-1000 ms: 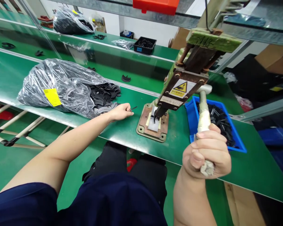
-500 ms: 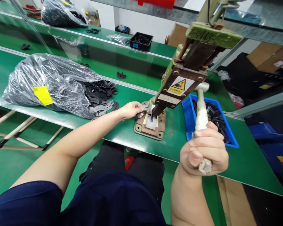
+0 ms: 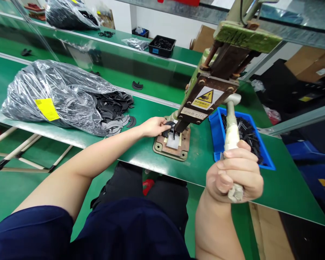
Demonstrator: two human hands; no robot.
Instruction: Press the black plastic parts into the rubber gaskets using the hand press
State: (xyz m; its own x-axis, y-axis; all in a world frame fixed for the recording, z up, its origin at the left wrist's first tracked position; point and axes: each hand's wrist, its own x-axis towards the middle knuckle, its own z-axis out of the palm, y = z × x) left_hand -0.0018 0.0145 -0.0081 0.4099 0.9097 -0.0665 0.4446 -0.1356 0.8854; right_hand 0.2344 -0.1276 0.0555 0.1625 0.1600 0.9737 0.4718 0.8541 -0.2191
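My left hand point(image 3: 153, 126) holds a small black curved part point(image 3: 169, 124) at the base plate point(image 3: 162, 146) of a green hand press point(image 3: 206, 97), right under its punch. My right hand point(image 3: 234, 177) is closed around the press's pale lever handle point(image 3: 231, 126), which stands raised. A clear plastic bag point(image 3: 51, 95) with a yellow label lies to the left, and several black curved parts point(image 3: 115, 108) spill from its mouth close to my left wrist. A blue bin point(image 3: 218, 135) with black pieces stands right of the press, behind the lever.
A loose black part point(image 3: 137, 85) lies on the far belt strip. A black tray point(image 3: 162, 46) and another filled bag point(image 3: 70, 14) sit on the back bench. Cardboard boxes point(image 3: 308, 66) stand at the right. My dark-clothed lap is under the table's front edge.
My left hand carried a black part from beside the pile to the right and brought it onto the press base under the punch. The right hand stayed on the lever.
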